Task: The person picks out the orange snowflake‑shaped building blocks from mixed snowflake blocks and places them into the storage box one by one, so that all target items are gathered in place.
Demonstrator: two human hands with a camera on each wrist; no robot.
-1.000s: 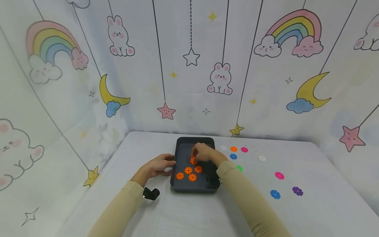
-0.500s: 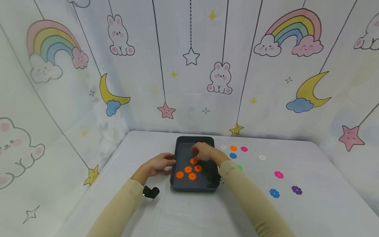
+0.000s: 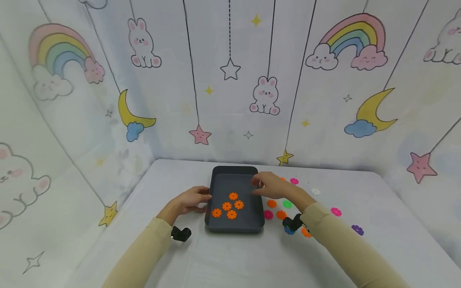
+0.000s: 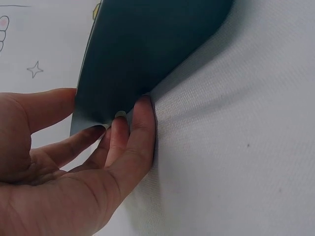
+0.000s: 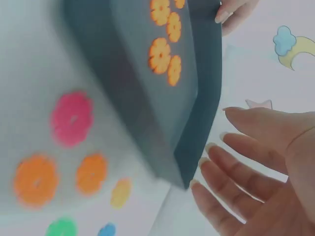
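Observation:
A dark tray [image 3: 235, 170] stands mid-table with several orange flower discs [image 3: 227, 206] lying flat inside. My left hand [image 3: 192, 199] rests against the tray's left wall. Its straight fingers [image 4: 140, 123] press the outer wall of the tray [image 4: 147, 49], and the thumb lies at the rim. My right hand [image 3: 268, 185] hovers over the tray's right rim, empty, with the fingers spread. In the right wrist view, my right hand [image 5: 256, 162] is open beside the tray's corner [image 5: 197, 113], and the orange discs [image 5: 160, 54] show inside.
Loose discs lie right of the tray: orange [image 3: 271, 203], green [image 3: 287, 204], pink [image 3: 268, 215], white [image 3: 315, 191], pink [image 3: 336, 211] and purple [image 3: 357, 229]. Printed cloth walls enclose the table on three sides.
My right hand let go of an orange disc inside the tray and drew back rightward to the tray's right rim. The left hand stayed at the left wall.

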